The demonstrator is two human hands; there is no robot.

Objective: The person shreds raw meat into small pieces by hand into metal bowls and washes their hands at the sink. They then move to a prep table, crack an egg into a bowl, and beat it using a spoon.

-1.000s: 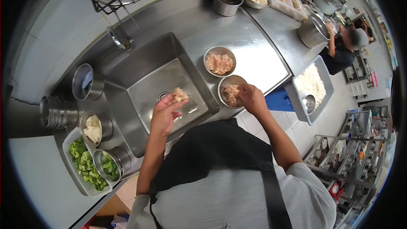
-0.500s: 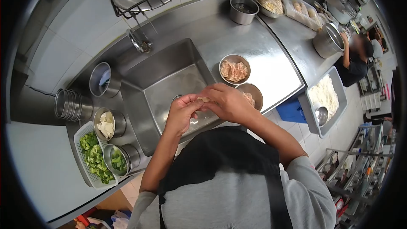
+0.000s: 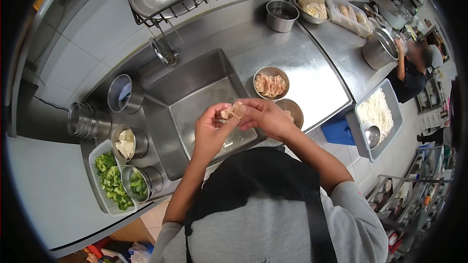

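Observation:
Over the sink [image 3: 195, 112], both hands meet around a small clump of pale pink raw meat [image 3: 231, 111]. My left hand [image 3: 212, 129] holds it from the left with the fingers curled. From the right, my right hand [image 3: 265, 118] pinches the same clump. Just beyond the right hand stands a steel bowl of pink meat pieces [image 3: 271, 85]. A second steel bowl [image 3: 296, 109] with some meat sits nearer, partly hidden behind my right hand and wrist.
Left of the sink are a basket of broccoli [image 3: 113, 180], a pot of white pieces [image 3: 125, 143], a pot of greens [image 3: 138, 184] and stacked steel cups [image 3: 87, 121]. A grey tub [image 3: 375, 117] stands right. A co-worker [image 3: 412, 75] is beyond a large pot [image 3: 379, 48].
My right hand has left the nearer meat bowl and come over the sink to my left hand. Both now hold the clump, more of which shows than half a second ago. The view has shifted.

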